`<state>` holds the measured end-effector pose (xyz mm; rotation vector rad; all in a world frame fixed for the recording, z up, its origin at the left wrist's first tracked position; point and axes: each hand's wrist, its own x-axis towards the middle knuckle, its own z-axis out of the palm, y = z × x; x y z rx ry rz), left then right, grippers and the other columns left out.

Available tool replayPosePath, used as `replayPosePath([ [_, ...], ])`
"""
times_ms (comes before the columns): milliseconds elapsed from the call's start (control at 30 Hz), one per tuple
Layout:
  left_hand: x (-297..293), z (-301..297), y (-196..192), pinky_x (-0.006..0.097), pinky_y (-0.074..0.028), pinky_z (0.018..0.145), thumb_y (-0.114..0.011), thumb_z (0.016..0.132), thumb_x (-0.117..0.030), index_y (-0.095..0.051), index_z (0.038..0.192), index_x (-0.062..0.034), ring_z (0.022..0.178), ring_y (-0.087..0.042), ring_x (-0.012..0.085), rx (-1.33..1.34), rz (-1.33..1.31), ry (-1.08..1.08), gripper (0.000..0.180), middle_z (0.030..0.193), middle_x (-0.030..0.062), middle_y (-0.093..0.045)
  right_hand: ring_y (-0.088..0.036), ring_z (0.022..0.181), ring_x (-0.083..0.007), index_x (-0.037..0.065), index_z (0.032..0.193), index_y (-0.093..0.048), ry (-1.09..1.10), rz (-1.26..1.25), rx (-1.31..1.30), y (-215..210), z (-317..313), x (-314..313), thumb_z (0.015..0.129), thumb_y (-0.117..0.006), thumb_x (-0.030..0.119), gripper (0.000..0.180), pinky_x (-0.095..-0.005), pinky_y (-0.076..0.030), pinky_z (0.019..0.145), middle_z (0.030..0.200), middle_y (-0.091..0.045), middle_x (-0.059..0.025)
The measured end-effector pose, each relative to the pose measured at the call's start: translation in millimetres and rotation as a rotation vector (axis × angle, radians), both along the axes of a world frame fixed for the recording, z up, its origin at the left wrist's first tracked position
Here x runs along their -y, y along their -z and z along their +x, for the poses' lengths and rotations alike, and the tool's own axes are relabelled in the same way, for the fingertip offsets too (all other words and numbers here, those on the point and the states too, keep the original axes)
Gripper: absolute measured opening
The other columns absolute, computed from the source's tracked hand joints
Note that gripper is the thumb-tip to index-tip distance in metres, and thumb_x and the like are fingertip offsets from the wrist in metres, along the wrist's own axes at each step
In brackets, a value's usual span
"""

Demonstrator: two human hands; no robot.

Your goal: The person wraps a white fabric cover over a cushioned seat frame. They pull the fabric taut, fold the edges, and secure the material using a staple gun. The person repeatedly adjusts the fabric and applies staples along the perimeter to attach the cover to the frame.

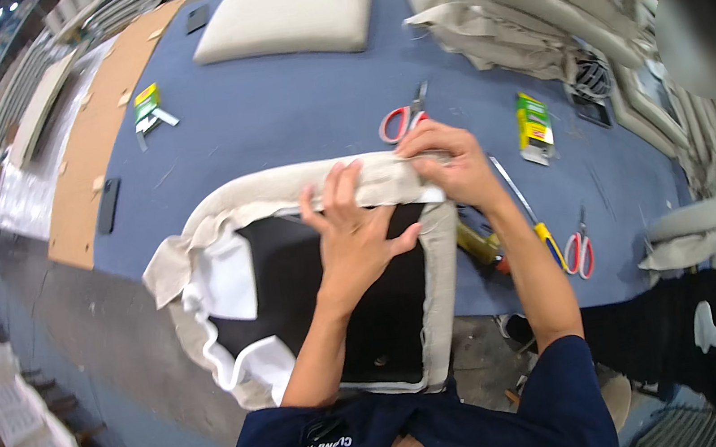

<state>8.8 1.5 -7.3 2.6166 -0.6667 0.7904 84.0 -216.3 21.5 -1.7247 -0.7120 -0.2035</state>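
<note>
Two hands, left hand and right hand, press one seat cover; two scissors.

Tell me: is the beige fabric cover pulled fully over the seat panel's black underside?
No. The beige fabric cover wraps only the edges; the black underside shows, loose fabric bunched at left.

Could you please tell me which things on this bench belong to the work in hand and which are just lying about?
In hand: left hand and right hand pressing beige fabric over the black seat panel.
Lying about: red scissors, finished cushion, yellow-handled screwdriver.
</note>
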Motion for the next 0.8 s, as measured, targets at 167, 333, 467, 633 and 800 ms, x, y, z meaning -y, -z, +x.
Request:
replayPosePath([
  [167,-3,-3,-8,0.065,-0.016,0.124,-0.072,0.088,-0.056,-0.068,0.141,-0.0139,0.157,-0.016,0.0414,-0.054,0.052,0.022,0.068,0.167,0.0274,-0.023,-0.070,0.101,-0.0223,0.002,0.101,-0.077,-0.055,0.038,0.026,6,11,-1,0.086,-0.073,0.010,0.017,-0.0374,-0.054,0.096,0.105,-0.074,-0.0082],
  [333,0,4,-10,0.064,-0.010,0.126,-0.048,0.096,-0.077,-0.070,0.139,-0.0125,0.158,-0.011,0.0467,-0.036,-0.063,0.040,0.080,0.173,0.0294,-0.009,-0.068,0.101,-0.0214,0.001,0.096,-0.075,-0.057,0.051,0.022,-6,8,-3,0.081,-0.067,-0.002,0.018,-0.0366,-0.055,0.093,0.100,-0.073,-0.0073],
  [467,-1,3,-12,0.064,-0.012,0.125,-0.047,0.096,-0.078,-0.073,0.134,-0.0102,0.157,-0.015,0.0475,-0.077,-0.111,0.066,0.082,0.173,0.0290,-0.010,-0.069,0.097,-0.0203,0.001,0.093,-0.075,0.007,0.052,0.046,-1,2,-7,0.081,-0.065,-0.002,0.016,-0.0345,-0.056,0.091,0.099,-0.071,-0.0082],
  [633,3,2,-12,0.063,-0.016,0.123,-0.059,0.093,-0.070,-0.075,0.125,-0.0059,0.153,-0.022,0.0477,-0.085,-0.047,0.038,0.073,0.170,0.0279,-0.020,-0.069,0.095,-0.0213,0.001,0.092,-0.073,0.031,0.088,0.049,6,1,-5,0.079,-0.064,-0.001,0.016,-0.0352,-0.056,0.090,0.098,-0.070,-0.0082],
  [800,-6,12,-20,0.063,-0.023,0.120,-0.074,0.090,-0.046,-0.075,0.114,-0.0041,0.152,-0.025,0.0435,0.065,0.063,0.079,0.048,0.163,0.0230,-0.029,-0.068,0.097,-0.0231,0.000,0.093,-0.072,0.052,0.025,0.084,-1,3,-11,0.079,-0.065,0.003,0.016,-0.0370,-0.056,0.092,0.098,-0.069,-0.0102],
])
